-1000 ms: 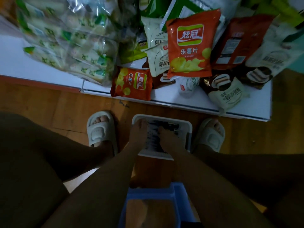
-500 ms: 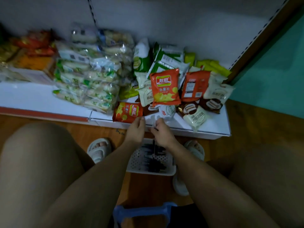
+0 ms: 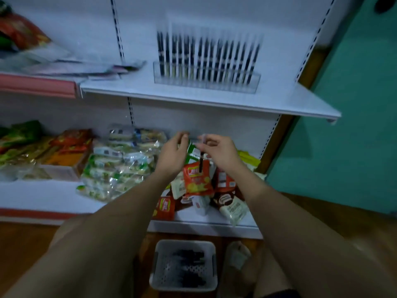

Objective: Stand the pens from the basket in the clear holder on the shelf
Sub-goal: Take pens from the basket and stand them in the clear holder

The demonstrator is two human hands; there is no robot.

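Pens stand in a long row in the clear holder (image 3: 207, 79) on the upper shelf (image 3: 279, 100), and one more pen (image 3: 201, 161) hangs upright from the right hand (image 3: 217, 151), whose fingers (image 3: 209, 139) pinch its top end while the dark barrel points down over the snack bags (image 3: 196, 179). The left hand (image 3: 173, 152) is just beside it, fingers loosely curled near the pen's top (whether they touch the pen or a cap is too blurred to tell). From the pinch, the holder lies up and away, about level left to right with the two hands. The pen's long axis already matches the standing pens, so I judge the coming move to be mostly a lift and reach, with the right hand nearer. More pens lie in the basket (image 3: 159, 276) on the floor below.
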